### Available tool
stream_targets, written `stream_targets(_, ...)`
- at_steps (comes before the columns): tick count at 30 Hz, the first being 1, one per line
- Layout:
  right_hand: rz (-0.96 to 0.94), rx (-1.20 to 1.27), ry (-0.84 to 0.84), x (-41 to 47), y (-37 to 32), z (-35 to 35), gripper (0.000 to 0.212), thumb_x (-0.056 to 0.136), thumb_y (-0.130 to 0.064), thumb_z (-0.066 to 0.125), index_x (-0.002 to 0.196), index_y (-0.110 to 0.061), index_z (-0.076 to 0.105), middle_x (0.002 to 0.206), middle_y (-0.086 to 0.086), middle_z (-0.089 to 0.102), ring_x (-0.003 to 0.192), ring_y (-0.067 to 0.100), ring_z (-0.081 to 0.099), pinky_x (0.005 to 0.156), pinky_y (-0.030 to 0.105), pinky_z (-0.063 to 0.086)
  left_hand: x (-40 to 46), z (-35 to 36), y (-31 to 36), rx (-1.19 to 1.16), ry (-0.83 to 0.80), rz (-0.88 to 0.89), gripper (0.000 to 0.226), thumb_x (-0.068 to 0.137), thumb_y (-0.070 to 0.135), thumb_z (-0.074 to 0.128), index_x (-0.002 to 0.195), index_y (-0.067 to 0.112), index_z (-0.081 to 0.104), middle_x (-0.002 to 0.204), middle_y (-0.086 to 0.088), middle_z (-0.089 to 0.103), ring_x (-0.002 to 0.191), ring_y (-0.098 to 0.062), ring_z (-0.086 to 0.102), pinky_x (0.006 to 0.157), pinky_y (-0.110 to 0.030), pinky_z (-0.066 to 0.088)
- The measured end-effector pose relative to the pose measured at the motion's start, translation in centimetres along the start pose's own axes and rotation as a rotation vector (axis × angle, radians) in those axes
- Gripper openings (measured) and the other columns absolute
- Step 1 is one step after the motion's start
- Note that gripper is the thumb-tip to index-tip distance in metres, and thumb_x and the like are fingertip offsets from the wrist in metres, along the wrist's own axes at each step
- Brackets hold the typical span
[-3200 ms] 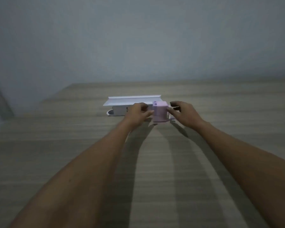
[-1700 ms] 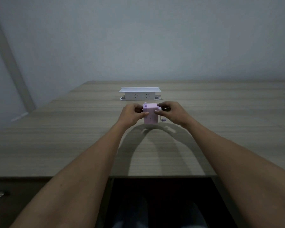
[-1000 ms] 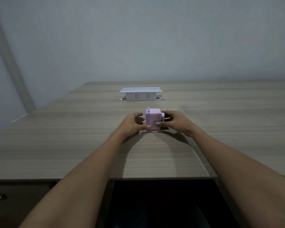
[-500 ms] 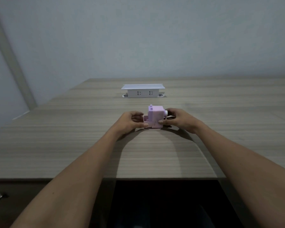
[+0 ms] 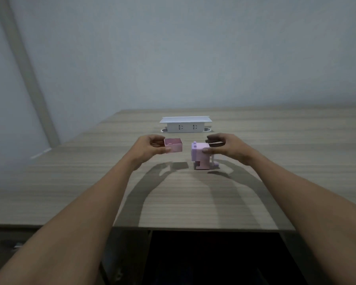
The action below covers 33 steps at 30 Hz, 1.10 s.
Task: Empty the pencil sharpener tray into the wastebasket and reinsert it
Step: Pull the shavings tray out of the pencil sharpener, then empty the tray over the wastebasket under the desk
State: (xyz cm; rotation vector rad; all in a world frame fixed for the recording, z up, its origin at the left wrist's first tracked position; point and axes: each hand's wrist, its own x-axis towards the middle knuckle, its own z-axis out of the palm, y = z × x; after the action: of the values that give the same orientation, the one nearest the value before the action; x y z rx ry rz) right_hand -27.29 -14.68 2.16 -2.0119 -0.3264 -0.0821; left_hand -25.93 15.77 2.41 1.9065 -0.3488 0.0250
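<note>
The pink pencil sharpener [image 5: 201, 156] stands on the wooden desk [image 5: 193, 194], its crank on the right side. My right hand [image 5: 224, 148] grips its top, thumb on the near face. The small pink tray [image 5: 173, 145] is out of the sharpener, held level above the desk a little to the left. My left hand [image 5: 150, 148] pinches the tray's left end. The tray's inside looks pink; I cannot tell whether shavings lie in it. No wastebasket is in view.
A white pop-up socket box [image 5: 185, 125] stands on the desk behind the hands. The desk's near edge runs across the lower view, with a dark opening [image 5: 214, 258] beneath it. A pale wall rises behind the desk.
The tray has come fully out of the sharpener and moved left and up in my left hand. My right hand stays on the sharpener's body.
</note>
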Motion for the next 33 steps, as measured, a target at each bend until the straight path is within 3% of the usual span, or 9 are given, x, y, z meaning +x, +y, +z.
stream_targets(3,-0.050,-0.005,0.019,0.4,-2.4,-1.1,0.075,0.074,-0.027,0.088,0.139,-0.007,0.057,0.129,0.004,0.068,0.117,0.013,0.065,0.094,0.021,0.051,0.6,0.4,2.5,-0.018,0.003,0.053,0.049,0.080,0.004,0.082,0.127,0.004,0.067,0.113,-0.009,0.076,0.093,-0.010,0.073,0.086,-0.016,0.059)
stream_targets(6,-0.082,-0.001,0.040,0.3,-4.6,-2.1,0.074,0.073,-0.028,0.089,0.138,-0.007,0.059,0.127,0.004,0.070,0.117,0.012,0.066,0.104,0.029,0.049,1.2,1.4,5.0,-0.027,-0.007,0.107,0.052,0.079,0.005,0.084,0.128,0.003,0.066,0.115,-0.011,0.075,0.097,-0.015,0.073,0.081,-0.014,0.058)
stream_targets(13,-0.133,-0.041,0.070,-1.1,-7.1,-4.7,0.067,0.073,-0.025,0.088,0.132,-0.006,0.064,0.121,0.005,0.074,0.112,0.013,0.070,0.103,0.033,0.053,1.7,4.8,9.2,-0.077,-0.057,0.184,0.057,0.078,0.005,0.084,0.131,0.000,0.063,0.120,-0.014,0.074,0.104,-0.021,0.073,0.082,-0.017,0.059)
stream_targets(18,-0.137,-0.050,0.120,-4.0,-7.3,-6.9,0.049,0.077,-0.017,0.085,0.122,-0.007,0.072,0.113,0.005,0.078,0.107,0.015,0.073,0.098,0.029,0.055,1.8,7.6,11.1,-0.112,-0.107,0.219,0.058,0.078,0.006,0.084,0.133,0.001,0.063,0.122,-0.012,0.074,0.108,-0.022,0.073,0.076,-0.014,0.057)
stream_targets(24,-0.094,-0.042,0.213,-8.8,-6.2,-10.9,0.045,0.079,-0.013,0.083,0.122,-0.006,0.072,0.113,0.006,0.077,0.108,0.013,0.072,0.090,0.017,0.054,1.6,13.6,13.2,-0.171,-0.195,0.255,0.056,0.079,0.006,0.083,0.132,0.002,0.064,0.121,-0.011,0.074,0.098,-0.015,0.072,0.072,-0.011,0.055)
stream_targets(29,-0.017,-0.050,0.293,-15.0,-4.7,-15.4,0.046,0.079,-0.016,0.083,0.123,-0.010,0.072,0.116,0.003,0.077,0.112,0.010,0.071,0.100,0.021,0.050,1.9,20.5,14.5,-0.240,-0.341,0.278,0.061,0.075,0.010,0.087,0.131,0.000,0.065,0.120,-0.013,0.075,0.112,-0.025,0.073,0.101,-0.035,0.054)
stream_targets(33,0.042,-0.052,0.373,-21.1,-3.6,-19.0,0.043,0.083,-0.013,0.080,0.125,-0.010,0.071,0.116,0.001,0.077,0.110,0.006,0.070,0.090,0.016,0.051,0.8,26.7,16.3,-0.276,-0.479,0.308,0.065,0.074,0.016,0.087,0.133,0.000,0.064,0.121,-0.012,0.075,0.115,-0.025,0.071,0.105,-0.035,0.052)
